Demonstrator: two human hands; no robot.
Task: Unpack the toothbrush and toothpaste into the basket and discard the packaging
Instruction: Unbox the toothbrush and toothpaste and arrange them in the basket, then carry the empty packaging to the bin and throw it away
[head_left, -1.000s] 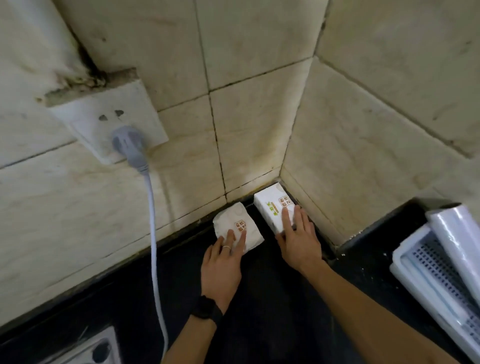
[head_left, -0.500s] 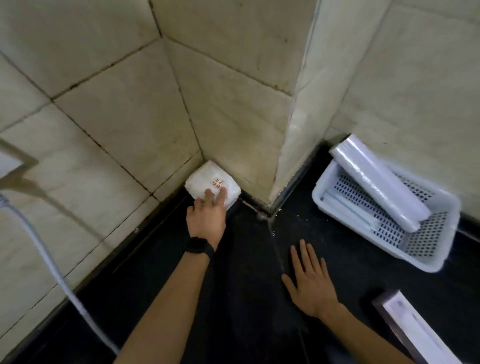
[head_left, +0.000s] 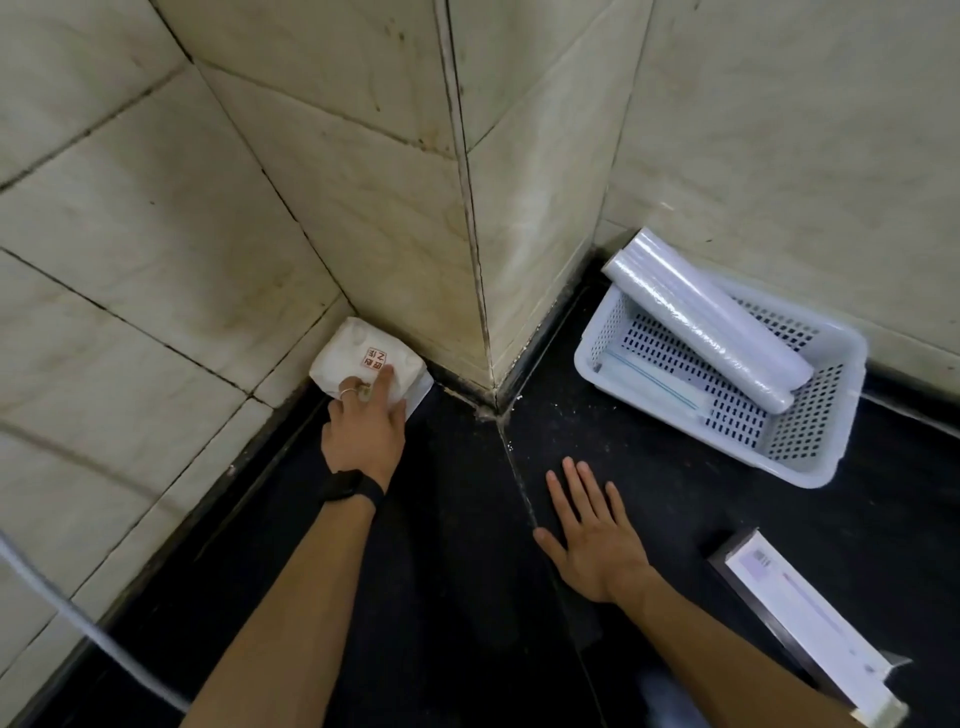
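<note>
we see the white perforated basket on the black counter, close to the tiled wall. a long white box lies flat at the lower right, well apart from the basket.

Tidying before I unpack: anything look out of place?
The film roll lies slantwise in the basket, one end poking over its rim. White specks dot the black counter by the wall corner.
</note>
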